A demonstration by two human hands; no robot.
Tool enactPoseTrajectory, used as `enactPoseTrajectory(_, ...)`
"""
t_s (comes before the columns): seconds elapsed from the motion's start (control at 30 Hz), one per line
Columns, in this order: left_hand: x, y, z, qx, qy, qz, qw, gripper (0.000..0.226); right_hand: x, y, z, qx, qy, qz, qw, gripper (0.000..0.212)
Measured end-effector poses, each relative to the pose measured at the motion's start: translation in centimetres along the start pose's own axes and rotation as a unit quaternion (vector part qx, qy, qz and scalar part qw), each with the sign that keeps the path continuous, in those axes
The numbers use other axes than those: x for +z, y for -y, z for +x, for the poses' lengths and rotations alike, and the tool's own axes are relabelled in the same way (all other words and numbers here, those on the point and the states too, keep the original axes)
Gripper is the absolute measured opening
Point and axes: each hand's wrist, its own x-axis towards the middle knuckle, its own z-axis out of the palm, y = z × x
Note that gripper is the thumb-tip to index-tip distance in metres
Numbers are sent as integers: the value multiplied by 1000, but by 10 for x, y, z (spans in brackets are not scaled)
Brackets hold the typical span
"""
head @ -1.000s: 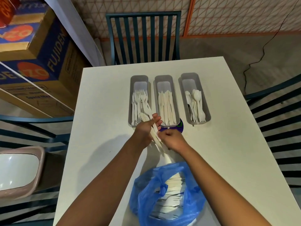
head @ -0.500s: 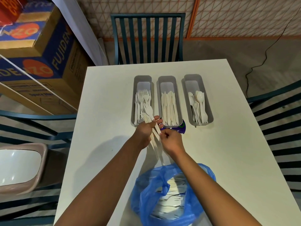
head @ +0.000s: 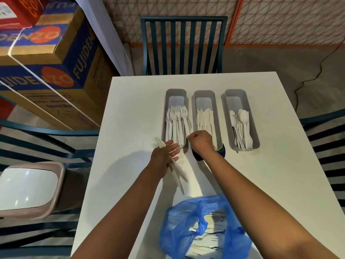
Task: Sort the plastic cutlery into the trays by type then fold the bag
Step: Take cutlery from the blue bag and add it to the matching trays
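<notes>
Bundle of white plastic cutlery [head: 172, 161] gripped in left hand [head: 164, 156] just before three grey trays [head: 240, 94] — forks left, knives middle, spoons right — right hand [head: 200, 142] pinching one fork handle [head: 185, 126] at left tray, one blue bag [head: 201, 227] nearest on white table [head: 130, 113].

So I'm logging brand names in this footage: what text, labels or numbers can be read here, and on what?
"FUJIDENZO", blue-and-brown cardboard box, front face; the name is repeated on its side and top faces, cut off.
Orange letters on the red box at top left: cropped, not readable.
Small print on the cardboard box's lower brown panel: too blurred to read.
Dark sticker under the middle tray: mostly hidden, unreadable.
Nothing readable on the trays, cutlery or blue bag.
</notes>
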Motion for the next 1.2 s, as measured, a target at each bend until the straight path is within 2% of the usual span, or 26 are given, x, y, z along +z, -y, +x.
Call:
enactPoseTrajectory(0.2,-7,-8,7,-10,-22,-23,999,26,11,23,22,1,7,-8,1000,19)
enactPoseTrajectory(0.3,-10,-11,8,-18,-26,-38,999,25,16,24,23,7,12,-18,1000,29)
enactPoseTrajectory(0.33,-10,-12,8,-20,-24,-47,998,24,19,22,23,6,19,-26,999,24)
enactPoseTrajectory(0.37,-10,-14,8,-22,-23,-55,998,22,20,22,22,1,24,-34,999,17)
enactPoseTrajectory(0.5,-11,-16,7,-15,-20,-68,997,17,19,15,13,-43,4,-48,998,31)
enactPoseTrajectory(0.57,-10,-15,7,-10,-11,-82,997,20,18,12,4,-70,2,-35,997,27)
enactPoseTrajectory(0.63,-9,-15,7,3,4,-100,995,24,18,9,-9,-94,46,1,994,19)
enactPoseTrajectory(0.73,-5,-17,5,38,24,-85,995,29,17,3,-26,-110,178,-14,978,19)
enactPoseTrajectory(0.87,0,-20,4,76,29,-100,992,24,17,-8,-34,-59,283,6,957,25)
enactPoseTrajectory(0.93,2,-21,5,78,25,-107,991,22,16,-9,-36,-64,276,13,959,30)
enactPoseTrajectory(1.0,1,-19,6,66,27,-108,992,16,16,-6,-38,-84,232,6,969,33)
enactPoseTrajectory(1.1,6,-12,2,67,43,-33,996,15,16,-7,-34,-110,148,-19,983,28)
enactPoseTrajectory(1.2,13,-7,-3,87,18,45,995,19,18,-14,-33,-111,118,-15,987,26)
